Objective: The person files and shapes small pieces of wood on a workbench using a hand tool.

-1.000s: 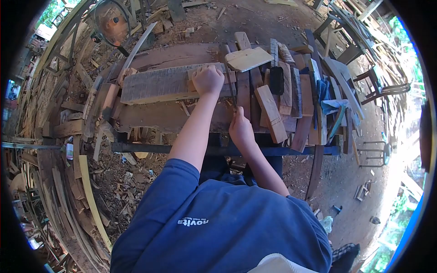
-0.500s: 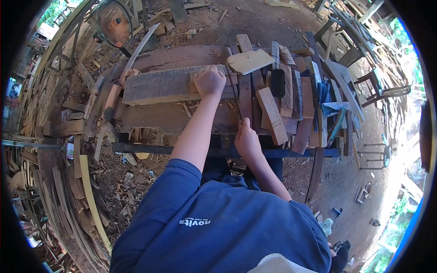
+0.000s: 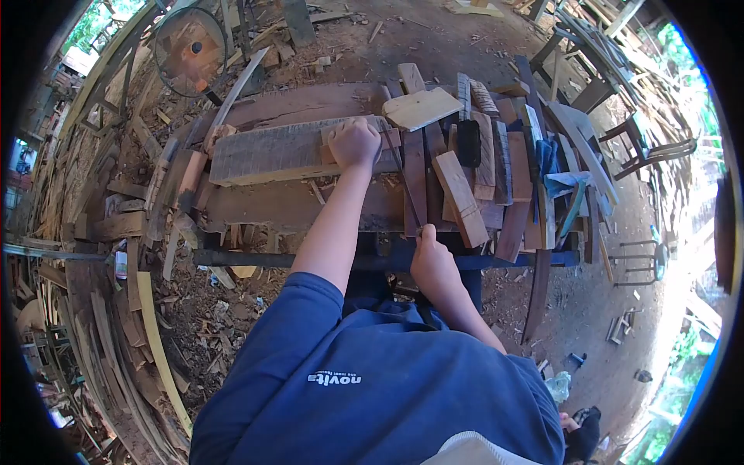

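Thick beam [image 3: 263,155] at left: wood, matt, top grey and rough, with marks across. Small piece [image 3: 391,140] at its right end: wood, looks smoother. Thin tool [image 3: 403,175]: dark, looks like metal. Pale board [image 3: 422,108], far side: wood, smooth, matt. Block [image 3: 459,198], near right: wood, smooth faces. Rag [image 3: 549,160] at right: cloth, wrinkled. Shirt [image 3: 372,411]: cloth, matt.

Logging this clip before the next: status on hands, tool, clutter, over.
Left hand closed on wood piece atop grey beam. Right hand gripping thin tool by near end. Pale board close to tool's far end.
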### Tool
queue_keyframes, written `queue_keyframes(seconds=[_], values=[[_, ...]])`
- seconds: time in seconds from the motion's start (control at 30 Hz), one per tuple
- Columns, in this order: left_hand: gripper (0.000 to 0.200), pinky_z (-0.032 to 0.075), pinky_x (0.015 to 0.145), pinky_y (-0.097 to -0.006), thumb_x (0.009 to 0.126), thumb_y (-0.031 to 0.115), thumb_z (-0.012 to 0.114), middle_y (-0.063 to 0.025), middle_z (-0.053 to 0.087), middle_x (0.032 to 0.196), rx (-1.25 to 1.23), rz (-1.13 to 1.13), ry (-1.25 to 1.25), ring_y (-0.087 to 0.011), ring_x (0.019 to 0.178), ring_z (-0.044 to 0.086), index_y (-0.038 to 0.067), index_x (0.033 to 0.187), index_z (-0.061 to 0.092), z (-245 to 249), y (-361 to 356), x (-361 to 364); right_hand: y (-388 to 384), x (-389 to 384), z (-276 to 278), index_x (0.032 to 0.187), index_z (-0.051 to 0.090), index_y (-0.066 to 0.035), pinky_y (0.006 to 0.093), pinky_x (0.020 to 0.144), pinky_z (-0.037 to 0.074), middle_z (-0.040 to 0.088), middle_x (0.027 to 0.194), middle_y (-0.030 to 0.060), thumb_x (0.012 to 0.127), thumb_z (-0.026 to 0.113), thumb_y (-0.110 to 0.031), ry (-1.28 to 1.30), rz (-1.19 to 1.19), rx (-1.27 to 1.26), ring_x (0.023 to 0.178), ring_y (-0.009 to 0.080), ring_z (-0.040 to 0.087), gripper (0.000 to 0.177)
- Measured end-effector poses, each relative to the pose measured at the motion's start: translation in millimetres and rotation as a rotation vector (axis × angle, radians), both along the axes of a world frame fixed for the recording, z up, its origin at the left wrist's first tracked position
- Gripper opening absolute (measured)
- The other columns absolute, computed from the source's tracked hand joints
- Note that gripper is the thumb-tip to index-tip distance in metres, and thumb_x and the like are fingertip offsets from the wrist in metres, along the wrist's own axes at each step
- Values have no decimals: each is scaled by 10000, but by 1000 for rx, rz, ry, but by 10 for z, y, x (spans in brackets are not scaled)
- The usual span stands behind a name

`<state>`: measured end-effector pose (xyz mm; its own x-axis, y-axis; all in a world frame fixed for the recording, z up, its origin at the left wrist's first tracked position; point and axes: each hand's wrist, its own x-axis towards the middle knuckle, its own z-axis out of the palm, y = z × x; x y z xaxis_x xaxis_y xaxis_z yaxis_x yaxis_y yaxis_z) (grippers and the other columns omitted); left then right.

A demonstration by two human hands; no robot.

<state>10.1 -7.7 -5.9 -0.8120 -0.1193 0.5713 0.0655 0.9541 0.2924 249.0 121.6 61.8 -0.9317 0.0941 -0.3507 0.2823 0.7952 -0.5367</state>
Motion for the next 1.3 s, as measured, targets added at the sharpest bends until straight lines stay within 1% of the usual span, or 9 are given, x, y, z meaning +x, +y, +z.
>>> queue_keyframes(seconds=[0.1, 0.33, 0.6, 0.73, 0.8, 1.03, 1.13, 1.2, 1.3], values=[[170, 480, 776, -420, 795, 208, 541, -74, 694, 847, 7, -6, -10, -256, 841, 657, 113, 746, 673, 39, -2, 21, 50, 64, 131, 1106, 381, -18, 570, 741, 510, 651, 864, 314, 1002, 395, -176, -7, -12, -19, 840, 489, 646, 189], [166, 483, 769, -420, 793, 205, 538, -67, 694, 847, -12, -4, -7, -256, 844, 658, 112, 739, 664, -8, -3, -6, 33, -139, 21, 1092, 394, -25, 567, 754, 512, 654, 871, 311, 1007, 395, -187, -3, -43, 18, 870, 487, 649, 183], [166, 496, 783, -425, 797, 213, 539, -58, 710, 896, -31, 10, -29, -250, 871, 668, 125, 767, 676, 46, 6, 39, -108, -741, -151, 1111, 386, -18, 551, 823, 511, 645, 964, 331, 913, 448, -75, 119, -22, 14, 951, 499, 633, 215], [160, 497, 774, -423, 799, 210, 548, -62, 700, 876, -38, 27, -18, -257, 855, 664, 120, 762, 675, 48, 1, 21, -99, -631, -153, 1113, 385, -11, 563, 818, 505, 643, 948, 337, 930, 436, -88, 65, -12, -5, 940, 506, 631, 205], [159, 496, 762, -421, 800, 209, 553, -64, 692, 860, -36, 22, -2, -262, 845, 663, 116, 758, 675, 10, -11, 26, -25, -408, -245, 1065, 384, -22, 619, 753, 466, 623, 848, 361, 984, 415, -159, 138, -22, -59, 855, 540, 605, 162], [164, 503, 760, -422, 798, 205, 549, -74, 693, 855, -53, 3, -16, -270, 837, 666, 106, 766, 675, -19, -11, -15, 161, 151, -111, 1050, 398, -29, 622, 726, 456, 613, 806, 357, 982, 434, -150, 63, -51, -91, 824, 543, 596, 143], [164, 506, 755, -420, 795, 203, 548, -76, 693, 854, -47, -9, -8, -272, 833, 666, 103, 767, 675, -15, 1, -15, 150, -101, -135, 1046, 404, -26, 622, 732, 456, 612, 810, 360, 978, 441, -152, 99, -39, -108, 825, 546, 594, 148], [164, 507, 754, -419, 794, 202, 547, -76, 693, 855, -48, -8, -2, -272, 831, 666, 102, 767, 675, -8, -26, -11, 92, -399, -123, 1103, 395, -38, 601, 788, 481, 641, 894, 343, 956, 436, -131, 117, 25, -92, 890, 535, 618, 179], [165, 508, 755, -422, 794, 200, 545, -73, 694, 857, -52, -28, 12, -269, 831, 667, 106, 768, 677, 4, -24, -13, -55, -969, -162, 1103, 410, -35, 569, 824, 496, 648, 966, 328, 918, 465, -93, 98, 26, -22, 946, 502, 630, 202]])
